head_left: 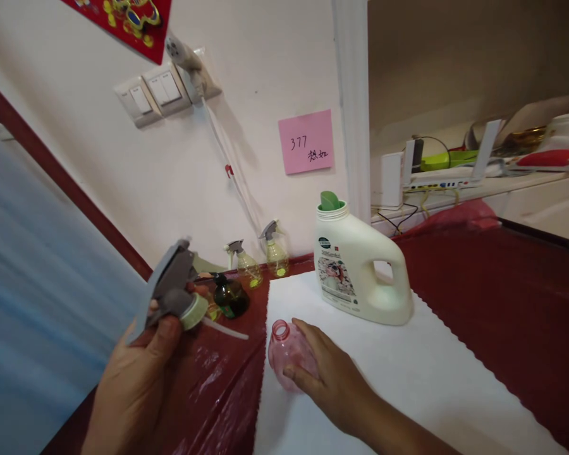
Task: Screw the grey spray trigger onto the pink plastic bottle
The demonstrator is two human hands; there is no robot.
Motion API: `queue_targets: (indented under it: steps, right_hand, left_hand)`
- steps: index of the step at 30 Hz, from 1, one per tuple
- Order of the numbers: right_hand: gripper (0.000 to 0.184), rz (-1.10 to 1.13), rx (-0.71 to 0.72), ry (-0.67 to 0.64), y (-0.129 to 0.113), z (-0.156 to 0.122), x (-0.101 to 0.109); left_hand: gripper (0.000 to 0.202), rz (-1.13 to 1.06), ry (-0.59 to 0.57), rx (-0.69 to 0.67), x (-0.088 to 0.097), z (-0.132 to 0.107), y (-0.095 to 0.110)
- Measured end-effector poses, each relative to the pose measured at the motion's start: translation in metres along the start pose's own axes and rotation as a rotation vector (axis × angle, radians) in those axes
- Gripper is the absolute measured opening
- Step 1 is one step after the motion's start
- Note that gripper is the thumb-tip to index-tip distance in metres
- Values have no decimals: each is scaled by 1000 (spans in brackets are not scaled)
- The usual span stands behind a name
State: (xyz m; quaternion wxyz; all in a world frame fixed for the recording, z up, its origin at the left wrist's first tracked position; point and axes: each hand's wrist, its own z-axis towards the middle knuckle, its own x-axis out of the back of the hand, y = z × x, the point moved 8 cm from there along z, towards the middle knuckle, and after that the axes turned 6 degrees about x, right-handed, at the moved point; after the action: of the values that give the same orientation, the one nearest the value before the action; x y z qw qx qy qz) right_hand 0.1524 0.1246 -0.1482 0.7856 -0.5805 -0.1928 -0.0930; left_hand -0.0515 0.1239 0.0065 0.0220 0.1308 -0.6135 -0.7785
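The left hand [140,373] gripped a grey spray head [173,294], its tube slanting down-right. The right hand [325,373] clasped a pink bottle [284,354], which stood tilted with its mouth up-left.

Your left hand [137,373] grips a grey spray-trigger head [173,294]; your right hand [327,373] holds the open pink bottle [284,351] on white cloth [408,379], near a detergent jug [355,265].

White wall [123,189] with light switches [154,95] and pink note [306,141].

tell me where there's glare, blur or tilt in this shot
Head view: the whole scene is tilted; glare streaks the red table cover below the left hand; the spray head it holds is slightly blurred; the shelf clutter at far right is soft.
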Motion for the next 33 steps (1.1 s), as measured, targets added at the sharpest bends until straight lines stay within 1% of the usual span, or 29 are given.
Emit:
queue_targets:
  steps: [3,6,9,12,15,18,20,21,25,29,33]
  right_hand:
    - [72,5,6,1,-2,1,1]
    - [73,12,10,0,-4,1,2]
    - [70,20,31,4,-5,1,3]
    - [68,14,60,12,-5,2,2]
    - [69,9,77,17,-4,2,1]
    - [71,5,67,19,-3,2,2]
    - [72,8,55,15,-5,2,3]
    - [72,12,51,13,-6,1,4]
    - [72,21,37,5,-10,1,5]
    - [73,5,31,2,-9,2,5]
    - [73,-2,32,0,-7,2,4]
  left_hand:
    - [39,-120,-57,-15,-28,-1,5]
    - [43,-196,-98,-26,-48,3,3]
    - [40,-229,-95,-11,-55,9,-10]
    - [35,-228,-130,61,-60,9,-33]
    - [35,-181,-175,149,-61,3,-63]
    - [38,-107,-186,263,-55,-5,-96]
    - [40,-34,-193,305,-51,-8,-112]
    - [41,11,-197,302,-49,-9,-116]
    - [43,141,-190,243,-43,-10,-120]
    - [48,160,-176,249,-41,-9,-122]
    - [42,194,-190,216,-42,-9,-120]
